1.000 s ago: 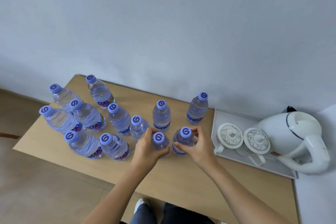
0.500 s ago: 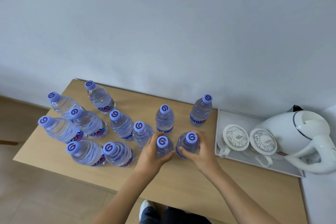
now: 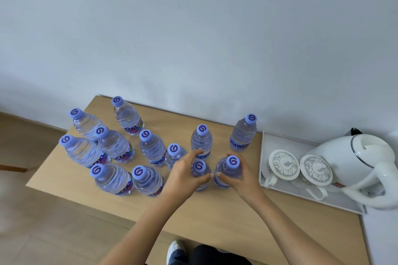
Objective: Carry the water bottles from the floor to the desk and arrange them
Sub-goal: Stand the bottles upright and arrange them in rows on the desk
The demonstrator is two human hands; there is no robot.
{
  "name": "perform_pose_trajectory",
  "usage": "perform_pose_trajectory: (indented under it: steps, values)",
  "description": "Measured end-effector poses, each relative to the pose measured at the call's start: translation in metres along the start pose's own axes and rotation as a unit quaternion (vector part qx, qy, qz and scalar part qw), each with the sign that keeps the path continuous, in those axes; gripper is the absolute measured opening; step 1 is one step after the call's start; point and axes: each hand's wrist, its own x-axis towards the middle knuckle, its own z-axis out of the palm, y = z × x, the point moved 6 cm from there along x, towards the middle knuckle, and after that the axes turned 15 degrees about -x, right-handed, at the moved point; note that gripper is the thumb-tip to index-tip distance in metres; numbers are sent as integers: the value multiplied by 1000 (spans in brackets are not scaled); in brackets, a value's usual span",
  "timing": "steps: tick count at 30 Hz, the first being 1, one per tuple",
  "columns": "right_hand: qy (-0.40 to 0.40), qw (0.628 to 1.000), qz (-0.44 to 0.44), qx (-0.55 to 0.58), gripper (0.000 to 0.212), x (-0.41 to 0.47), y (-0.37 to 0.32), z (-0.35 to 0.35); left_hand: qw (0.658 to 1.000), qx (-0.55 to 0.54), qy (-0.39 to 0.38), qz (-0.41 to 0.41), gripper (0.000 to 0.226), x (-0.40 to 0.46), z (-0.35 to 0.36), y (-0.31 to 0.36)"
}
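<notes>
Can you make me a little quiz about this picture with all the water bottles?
1. How many water bottles stand on the desk?
2. True or false: each hand grips a bottle.
3. What sits on the tray beside the kettle?

Key
1. Twelve.
2. True: the left hand grips one bottle, the right hand grips its neighbour.
3. Two cups with lids.

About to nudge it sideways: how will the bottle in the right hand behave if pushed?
The bottle in the right hand looks full, so probably heavy for its size. Tall and narrow, it may tip if pushed near the cap. Its thin ribbed plastic likely flexes.
</notes>
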Motion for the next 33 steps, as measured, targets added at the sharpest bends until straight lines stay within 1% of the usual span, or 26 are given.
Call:
perform_pose_trajectory:
  steps: [3,5,8,11,13,16,18,21,24,25,27,28,30,31,33]
  values:
    - [-20,999,11,23,47,5,-9,-3,1000,17,-8,5,64,2,-10,13]
    - [-30,999,8,26,47,7,-20,-8,999,28,-23,3,64,1,-15,21]
    - [-23,999,-9,38,46,8,-47,-29,998,40,-43,4,65,-2,-23,32]
    - [-30,997,-60,45,39,13,-91,-60,998,27,-47,14,67,-4,-32,50]
    - [-43,993,-101,42,39,15,-125,-79,998,15,-57,22,71,-3,-35,68]
    - [-72,984,-157,33,34,15,-177,-102,996,-39,-73,31,79,-1,-39,96]
    - [-84,977,-187,54,33,13,-208,-114,993,-77,-83,34,82,1,-42,116]
    - [-84,967,-223,90,39,8,-249,-127,983,-136,-110,52,70,4,-47,144]
    - [-96,956,-244,131,26,5,-281,-131,970,-195,-129,67,62,1,-55,166]
    - [-104,953,-246,144,24,4,-289,-131,965,-212,-138,67,58,-2,-55,171]
    - [-118,947,-247,166,29,1,-302,-128,953,-255,-150,60,46,-9,-54,179]
    - [-121,946,-245,175,35,0,-307,-125,949,-273,-147,63,40,-13,-53,181]
    - [-131,942,-238,196,43,-1,-313,-119,945,-297,-111,76,34,-18,-57,184]
    - [-138,939,-236,207,41,-2,-315,-116,946,-304,-85,80,35,-20,-60,184]
    - [-159,931,-232,233,28,-7,-317,-106,948,-304,-41,84,38,-25,-67,183]
